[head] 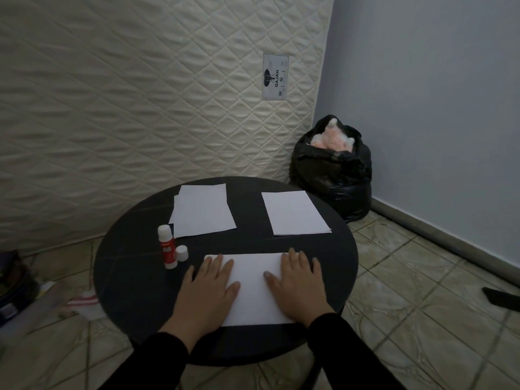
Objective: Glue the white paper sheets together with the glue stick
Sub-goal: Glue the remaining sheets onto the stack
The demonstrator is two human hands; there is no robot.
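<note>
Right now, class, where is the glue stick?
In the head view, the glue stick stands upright on the table's left side, beside its cap, just beyond the left hand.

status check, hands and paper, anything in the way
Left hand and right hand open, flat on near paper sheet. Glue stick upright, loose cap beside it. Nothing in the way.

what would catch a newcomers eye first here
Both hands, the left hand and right hand, press flat on a white sheet at the near edge of the round black table. A red glue stick stands upright left of it, its cap beside it.
</note>
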